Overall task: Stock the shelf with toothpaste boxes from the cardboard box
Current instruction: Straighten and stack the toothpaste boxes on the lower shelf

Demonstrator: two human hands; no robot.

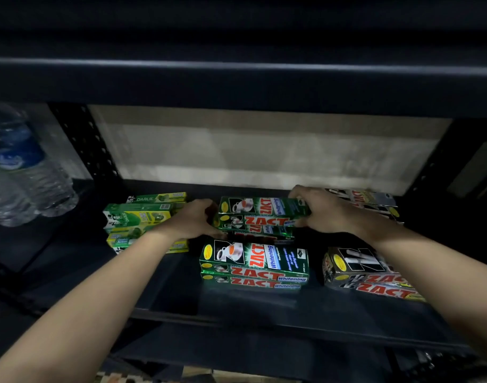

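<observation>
A stack of green ZACT toothpaste boxes [260,215] sits at the back middle of the dark shelf [167,283]. My left hand [194,221] grips the stack's left end and my right hand [318,210] grips its right end, so both hold the upper boxes. A second green ZACT stack [254,265] lies in front of it. Silver-black ZACT boxes [366,275] lie at the front right, with more of them [372,201] behind my right wrist. Green and yellow Darlie boxes [138,217] are piled at the left. The cardboard box is out of view.
Plastic water bottles [21,172] stand on the neighbouring shelf at the left, past a perforated upright [82,139]. The shelf above [237,78] overhangs the space. A pale wall [264,150] closes the back.
</observation>
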